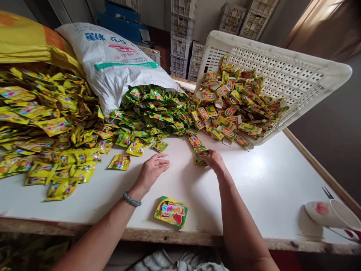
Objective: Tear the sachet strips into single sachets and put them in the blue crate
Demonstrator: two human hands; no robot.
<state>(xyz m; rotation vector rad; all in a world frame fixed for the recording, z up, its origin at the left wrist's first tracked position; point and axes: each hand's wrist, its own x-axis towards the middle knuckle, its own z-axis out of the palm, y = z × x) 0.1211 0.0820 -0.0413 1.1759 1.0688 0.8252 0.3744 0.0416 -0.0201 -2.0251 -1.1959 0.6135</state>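
My left hand [153, 169], wearing a bead bracelet [132, 199] on its wrist, hovers over the white table with fingers stretched out and nothing in them. My right hand [216, 161] is closed at the fingertips on a small yellow-green candy box [200, 159], partly hidden by the fingers. Touching or just behind it lies another candy box [195, 140]. Near the front edge, between my forearms, a larger-looking closed box [171, 211] marked "TWINS" lies flat. Left of my left hand is a loose yellow sachet [119, 162].
A heap of yellow sachets [56, 126] covers the left side. Green sachets [158, 109] spill from a white woven sack [121, 56]. A tilted white plastic crate [299, 75] spills small boxes [225, 109]. A mug [332, 214] lies at the right edge. Stacked crates [180, 45] stand behind.
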